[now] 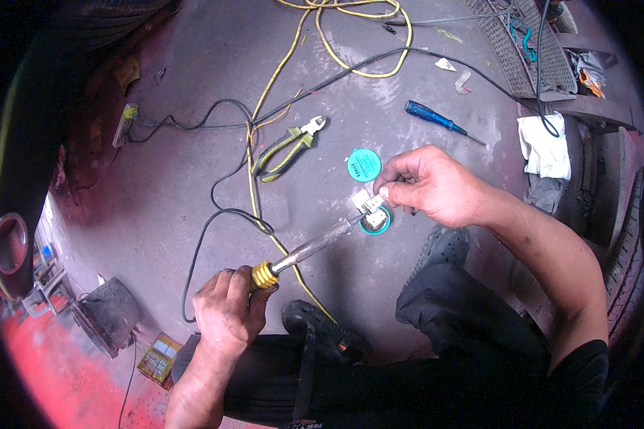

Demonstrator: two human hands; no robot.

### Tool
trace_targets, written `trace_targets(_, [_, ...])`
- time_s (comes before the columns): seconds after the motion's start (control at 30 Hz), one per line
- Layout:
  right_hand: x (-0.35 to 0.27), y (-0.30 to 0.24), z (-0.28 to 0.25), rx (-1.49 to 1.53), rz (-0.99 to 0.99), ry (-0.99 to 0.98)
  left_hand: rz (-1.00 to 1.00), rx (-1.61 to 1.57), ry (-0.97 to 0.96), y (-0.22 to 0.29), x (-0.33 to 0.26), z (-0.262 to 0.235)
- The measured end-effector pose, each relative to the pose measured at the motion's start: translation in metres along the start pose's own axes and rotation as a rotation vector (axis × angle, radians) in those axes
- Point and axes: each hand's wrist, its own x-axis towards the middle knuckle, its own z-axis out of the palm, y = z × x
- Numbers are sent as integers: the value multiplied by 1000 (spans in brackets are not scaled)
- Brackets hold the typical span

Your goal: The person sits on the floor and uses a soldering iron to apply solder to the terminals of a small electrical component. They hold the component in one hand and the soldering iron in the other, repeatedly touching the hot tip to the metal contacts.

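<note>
My left hand (230,307) is closed around the yellow handle of a soldering iron (315,247), its metal barrel slanting up to the right. The thin tip reaches a small white plug-like piece (371,205), pinched between the thumb and fingers of my right hand (436,186). Whether tip and piece touch is too small to tell. Directly below them stands a small round tin (376,229) with a teal rim, partly hidden by the white piece. Its teal lid (365,165) lies on the floor just beyond.
Green-and-black cutting pliers (286,151) lie left of the lid. A blue screwdriver (444,121) rests at the far right. Yellow cable (270,93) and black cable (211,189) run across the floor. A perforated crate (504,43) and white cloth (545,146) are at the right.
</note>
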Motion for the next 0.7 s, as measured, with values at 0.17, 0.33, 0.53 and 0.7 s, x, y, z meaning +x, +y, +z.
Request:
trace_targets(0.17, [0,0,0,3,-5,17,-51,-12,-5,1,-1,-3])
trace_targets(0.33, [-1,0,0,-19,9,8,-21,-19,18,1,0,-2])
trace_targets(0.53, [0,1,1,-53,4,7,-3,16,0,0,1,-4])
trace_targets(0.7, [1,1,0,-42,-13,-7,-1,19,6,0,1,-4])
